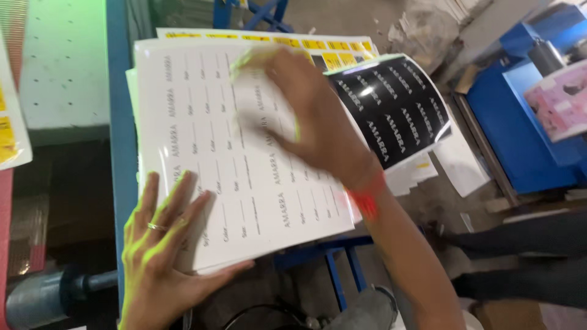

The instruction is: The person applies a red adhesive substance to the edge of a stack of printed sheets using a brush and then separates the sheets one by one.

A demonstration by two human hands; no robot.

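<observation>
Left hand lies flat with fingers spread; right hand, blurred, reaches forward, palm down.

This is a print workshop. A stack of white printed label sheets fills the centre of the frame, a glossy black printed sheet curls at upper right, and a blue metal machine stands at far right above a dusty concrete floor.

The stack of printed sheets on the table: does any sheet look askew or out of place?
Yes. The black glossy sheet sticks out to the right of the white stack and curls upward at its edge. The left hand presses the stack's near corner; the right hand lies flat on top, blurred.
</observation>
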